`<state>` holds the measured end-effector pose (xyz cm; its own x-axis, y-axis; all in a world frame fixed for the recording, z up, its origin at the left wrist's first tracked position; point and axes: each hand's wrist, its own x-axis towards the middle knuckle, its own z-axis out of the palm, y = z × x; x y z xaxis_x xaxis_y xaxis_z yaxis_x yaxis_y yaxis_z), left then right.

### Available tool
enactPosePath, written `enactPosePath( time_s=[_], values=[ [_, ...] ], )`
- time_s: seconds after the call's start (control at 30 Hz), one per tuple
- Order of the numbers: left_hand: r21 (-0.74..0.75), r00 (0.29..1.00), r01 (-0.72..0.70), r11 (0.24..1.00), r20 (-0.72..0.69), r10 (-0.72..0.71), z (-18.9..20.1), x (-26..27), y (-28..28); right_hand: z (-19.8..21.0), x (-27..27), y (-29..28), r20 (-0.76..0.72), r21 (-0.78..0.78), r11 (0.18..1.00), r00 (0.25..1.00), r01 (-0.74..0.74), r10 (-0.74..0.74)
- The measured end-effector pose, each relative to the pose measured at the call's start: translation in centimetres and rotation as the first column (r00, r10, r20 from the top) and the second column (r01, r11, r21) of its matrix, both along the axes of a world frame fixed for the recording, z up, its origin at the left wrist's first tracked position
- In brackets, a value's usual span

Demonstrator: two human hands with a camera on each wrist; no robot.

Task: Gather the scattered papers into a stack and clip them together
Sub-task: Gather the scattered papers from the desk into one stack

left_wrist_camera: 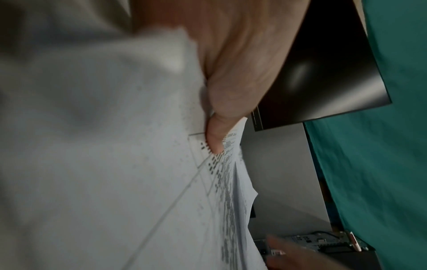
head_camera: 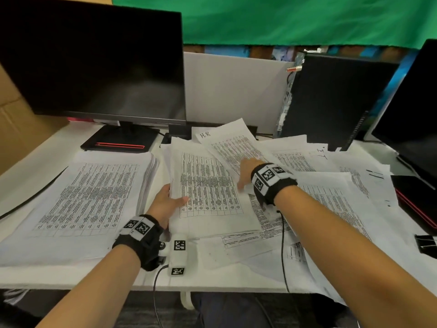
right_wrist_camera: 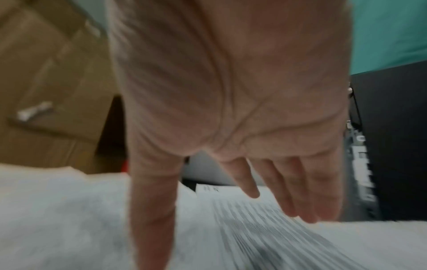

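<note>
Left hand (head_camera: 165, 201) pinches a paper bundle (head_camera: 208, 190); right hand (head_camera: 246, 171), blurred, spreads straight fingers.

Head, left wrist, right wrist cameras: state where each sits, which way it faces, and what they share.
Head: on the head, looking forward and down at the desk papers; both forearms, left hand and right hand show.
Left wrist: looks along the palm; thumb pinches the papers' edge.
Right wrist: looks along the open palm, fingers spread above print.
Shared: papers, green backdrop.
</note>
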<state>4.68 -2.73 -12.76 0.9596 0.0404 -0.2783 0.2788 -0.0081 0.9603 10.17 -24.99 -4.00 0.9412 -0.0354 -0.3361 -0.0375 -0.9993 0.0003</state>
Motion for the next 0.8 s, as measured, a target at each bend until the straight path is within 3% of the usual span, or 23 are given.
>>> enactPosePath(
  time_s=[0.1, 0.27, 0.43, 0.53, 0.6, 0.67, 0.73, 0.8],
  values=[
    [0.013, 1.0, -0.008, 1.0, -0.015, 0.008, 0.0, -0.1, 0.0, -2.2, -0.5, -0.5, -0.053, -0.012, 1.0, 0.998, 0.025, -0.025],
    [0.126, 0.999, -0.037, 0.991, 0.014, 0.036, 0.6, -0.5, -0.4, -1.9, -0.9, -0.3, 0.141, 0.046, 0.997, 0.988, 0.061, -0.067],
    [0.163, 0.998, -0.04, 0.986, 0.053, 0.032, 0.8, -0.5, -0.6, -0.5, -3.2, 4.3, 0.319, 0.152, 0.977, 0.943, -0.15, 0.095],
    [0.144, 0.996, -0.075, 0.987, -0.038, 0.081, 0.4, -0.2, -0.2, 0.1, -5.0, 8.0, 0.207, 0.27, 0.941, 0.967, -0.203, 0.149],
    [-0.039, 0.982, -0.067, 0.997, -0.177, 0.059, 0.5, -0.4, -0.1, 0.2, -6.0, 9.8, 0.102, 0.34, 0.909, 0.971, -0.24, 0.218],
    [-0.136, 0.985, 0.006, 0.991, -0.172, -0.029, 1.0, -0.8, -0.1, -0.1, -6.6, 10.2, -0.071, 0.448, 0.875, 0.968, -0.185, 0.241],
    [-0.039, 0.99, 0.02, 0.999, -0.135, -0.025, 1.2, -0.7, -0.1, 0.1, -6.8, 8.8, -0.232, 0.634, 0.772, 0.963, 0.041, 0.14],
    [0.11, 0.999, -0.023, 0.994, -0.045, 0.028, 1.1, -0.3, -0.1, 0.7, -6.6, 5.2, -0.163, 0.664, 0.735, 0.986, 0.137, -0.037]
  ],
)
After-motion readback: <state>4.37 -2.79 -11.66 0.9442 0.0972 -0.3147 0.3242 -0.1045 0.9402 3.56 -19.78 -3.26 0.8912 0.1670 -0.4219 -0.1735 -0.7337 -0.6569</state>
